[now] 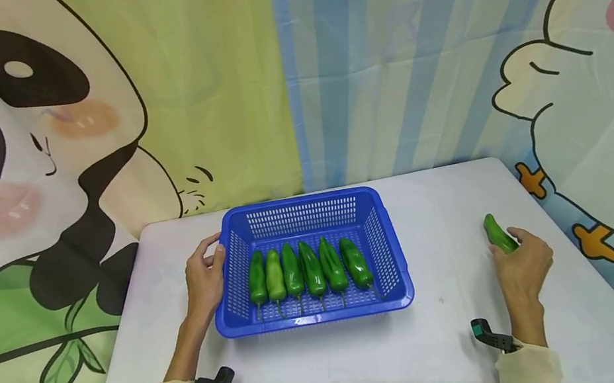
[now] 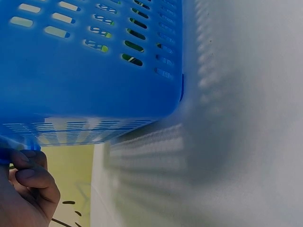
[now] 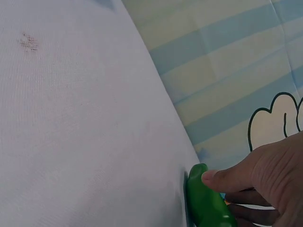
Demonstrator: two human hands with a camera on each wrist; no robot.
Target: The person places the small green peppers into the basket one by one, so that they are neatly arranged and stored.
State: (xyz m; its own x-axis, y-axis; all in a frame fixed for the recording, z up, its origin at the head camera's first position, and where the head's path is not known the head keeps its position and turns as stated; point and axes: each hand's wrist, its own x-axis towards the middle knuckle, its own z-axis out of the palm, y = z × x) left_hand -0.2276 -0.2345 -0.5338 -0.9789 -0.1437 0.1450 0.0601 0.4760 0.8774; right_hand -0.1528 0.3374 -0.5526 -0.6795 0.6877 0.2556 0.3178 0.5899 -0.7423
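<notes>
A blue plastic basket (image 1: 316, 318) stands on the table, its sides full of slots. Inside it, several green peppers (image 1: 313, 269) lie side by side in a row, stems toward the near side. My left hand (image 1: 204, 280) grips the basket's left rim; in the left wrist view its curled fingers (image 2: 35, 177) show at the rim's edge. Far to the right, my right hand (image 1: 523, 264) pinches another green pepper (image 1: 497, 233) between thumb and fingers. In the right wrist view that pepper (image 3: 208, 203) is at the white tabletop, partly covered by the thumb.
The table (image 1: 371, 369) has a white cover, with a small brownish mark (image 3: 28, 42) on it. Behind stands a cloth backdrop (image 1: 218, 85) with cartoon animals. A black wrist device (image 1: 216, 382) sits on the left forearm and another (image 1: 494, 336) on the right.
</notes>
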